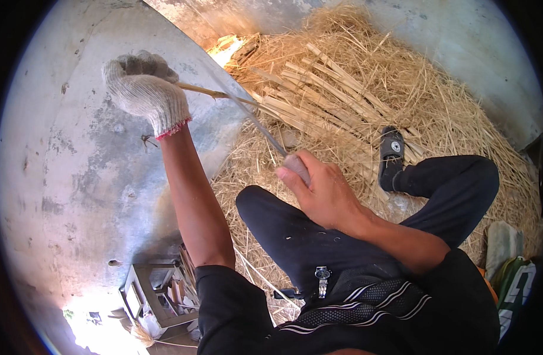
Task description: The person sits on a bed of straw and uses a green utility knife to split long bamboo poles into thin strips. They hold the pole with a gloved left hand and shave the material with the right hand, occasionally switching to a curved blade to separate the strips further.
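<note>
My left hand, in a white knitted glove with a pink cuff edge, is raised at the upper left and closed around one end of a thin bamboo strip. The strip runs right and slightly down toward the pile. In my bare right hand, at the centre, is the wooden handle of a long, narrow-bladed knife. Its blade points up and left, crossing the strip; motion blurs the far part. Whether the blade touches the strip, I cannot tell. Split bamboo strips lie together beyond the knife.
Thin shavings cover the floor around my bent legs and sandalled foot. A stained wall stands at the left. A wooden frame with scraps is at the lower left. A wristwatch rests on my lap; a printed sack lies right.
</note>
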Tool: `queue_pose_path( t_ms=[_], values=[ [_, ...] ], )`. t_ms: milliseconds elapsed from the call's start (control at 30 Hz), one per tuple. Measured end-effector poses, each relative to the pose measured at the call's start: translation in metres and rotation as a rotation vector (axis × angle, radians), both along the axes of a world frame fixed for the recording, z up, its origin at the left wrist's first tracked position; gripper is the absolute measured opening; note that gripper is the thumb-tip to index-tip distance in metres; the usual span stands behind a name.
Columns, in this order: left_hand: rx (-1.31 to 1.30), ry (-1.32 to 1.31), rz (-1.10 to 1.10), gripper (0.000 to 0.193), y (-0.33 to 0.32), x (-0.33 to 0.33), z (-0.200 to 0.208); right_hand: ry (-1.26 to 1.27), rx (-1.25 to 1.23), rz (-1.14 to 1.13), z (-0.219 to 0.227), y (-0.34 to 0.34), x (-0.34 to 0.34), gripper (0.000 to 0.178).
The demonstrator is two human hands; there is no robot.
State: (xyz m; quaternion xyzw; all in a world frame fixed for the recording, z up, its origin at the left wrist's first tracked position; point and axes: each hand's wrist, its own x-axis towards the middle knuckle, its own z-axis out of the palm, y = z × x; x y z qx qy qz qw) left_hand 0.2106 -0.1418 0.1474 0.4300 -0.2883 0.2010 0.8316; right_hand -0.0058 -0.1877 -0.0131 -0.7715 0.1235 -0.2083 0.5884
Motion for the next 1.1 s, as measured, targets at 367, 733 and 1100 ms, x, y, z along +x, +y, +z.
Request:
queue_pose_path(
  t_ms=[367,733,1100],
  values=[
    [0.451,-0.241,0.388,0.036,0.003,0.025,-0.005,0.161,0.071,-0.049,-0.021,-0.005,0.012,0.041],
    [0.833,-0.484,0.793,0.045,0.035,0.034,-0.003,-0.223,0.045,-0.03,-0.013,0.031,0.019,0.032],
    [0.603,-0.439,0.881,0.039,0.04,0.04,-0.02,-0.175,-0.067,-0.022,-0.008,0.038,0.02,0.039]
  ],
)
